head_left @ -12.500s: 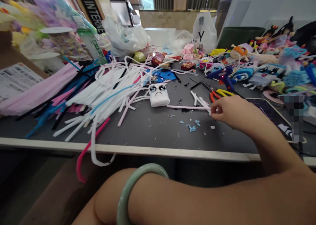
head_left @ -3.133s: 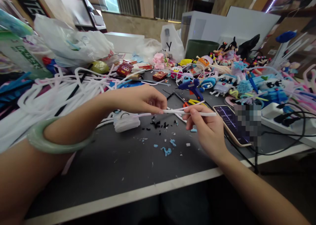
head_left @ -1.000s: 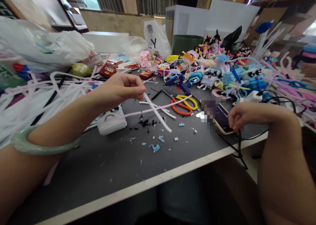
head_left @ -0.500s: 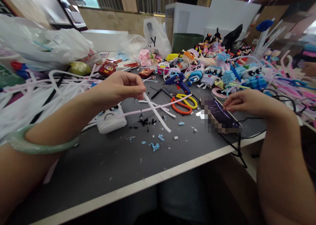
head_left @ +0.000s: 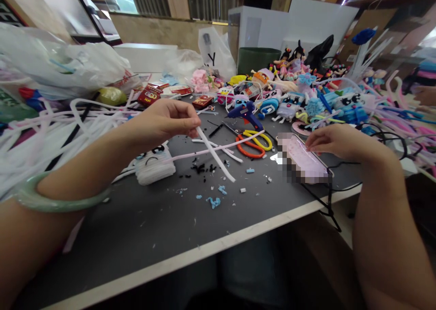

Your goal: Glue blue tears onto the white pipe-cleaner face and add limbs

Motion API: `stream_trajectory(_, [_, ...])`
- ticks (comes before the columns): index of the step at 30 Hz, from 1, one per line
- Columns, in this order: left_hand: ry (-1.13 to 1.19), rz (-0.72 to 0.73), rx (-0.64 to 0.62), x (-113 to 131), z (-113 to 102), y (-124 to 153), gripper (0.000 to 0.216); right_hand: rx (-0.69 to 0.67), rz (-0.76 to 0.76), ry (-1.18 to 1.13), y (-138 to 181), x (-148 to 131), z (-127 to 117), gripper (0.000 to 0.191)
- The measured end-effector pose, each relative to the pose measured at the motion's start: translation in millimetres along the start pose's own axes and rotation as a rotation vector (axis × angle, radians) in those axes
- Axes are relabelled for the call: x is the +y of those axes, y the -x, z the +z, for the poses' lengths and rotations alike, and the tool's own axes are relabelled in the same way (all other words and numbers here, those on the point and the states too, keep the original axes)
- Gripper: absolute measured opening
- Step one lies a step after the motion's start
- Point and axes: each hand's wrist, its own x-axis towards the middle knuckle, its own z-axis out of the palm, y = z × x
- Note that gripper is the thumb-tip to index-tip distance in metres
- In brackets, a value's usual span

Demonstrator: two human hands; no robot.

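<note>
My left hand (head_left: pixel 166 121), with a green bangle (head_left: pixel 51 201) on its wrist, pinches white pipe cleaners (head_left: pixel 216 155) above the dark table (head_left: pixel 163 228); they slant down to the right. A pale pink pipe cleaner (head_left: pixel 211 150) runs from a small white wound figure with a face (head_left: pixel 153 164) toward the scissors. My right hand (head_left: pixel 335 141) lies over the far end of a phone (head_left: pixel 303 158) with a lit pinkish screen, fingers stretched toward it, holding nothing.
Orange and yellow scissors (head_left: pixel 254 144) and a blue glue gun (head_left: pixel 247 112) lie behind the pipe cleaners. A big heap of white pipe cleaners (head_left: pixel 51 128) fills the left, finished fuzzy figures (head_left: pixel 306 101) the back right. Black cables (head_left: pixel 327 196) hang over the table edge. Scraps litter the middle.
My right hand let go of the pipe cleaners, dropped to the cable, then moved onto the phone, whose screen turned from dark to light. My left hand stays still.
</note>
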Motion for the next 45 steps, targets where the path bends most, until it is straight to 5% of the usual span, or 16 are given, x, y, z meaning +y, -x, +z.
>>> stream_trajectory(9, [0.016, 0.004, 0.001, -1.3, -0.7, -1.3, 0.022, 0.026, -0.017, 0.101, -4.0, -10.0, 12.6, 0.024])
stream_trajectory(18, [0.044, 0.046, -0.035, -2.8, -1.8, -0.3, 0.02, 0.34, -0.073, 0.319, 23.6, -43.7, 1.7, 0.016])
stream_trajectory(24, [0.066, 0.069, -0.072, -2.9, -0.6, 0.3, 0.019, 0.585, -0.324, 0.112, 43.2, -82.0, 29.0, 0.015])
stream_trajectory(28, [0.081, 0.076, -0.112, 4.4, 7.9, 5.8, 0.016, 0.401, -0.48, -0.209, 44.1, -114.5, 61.3, 0.012])
stream_trajectory(33, [0.066, 0.081, -0.169, 18.9, 21.8, 13.9, 0.016, 0.013, -0.567, -0.534, 44.5, -138.5, 89.0, 0.017])
stream_trajectory(40, [0.098, 0.141, -0.198, 24.5, 33.4, 19.9, 0.012, -0.127, -0.48, -0.748, 43.4, -138.9, 101.1, 0.017])
stream_trajectory(45, [0.104, 0.145, -0.225, 26.2, 33.5, 21.7, 0.01, -0.106, -0.463, -0.811, 41.8, -138.9, 101.9, 0.019])
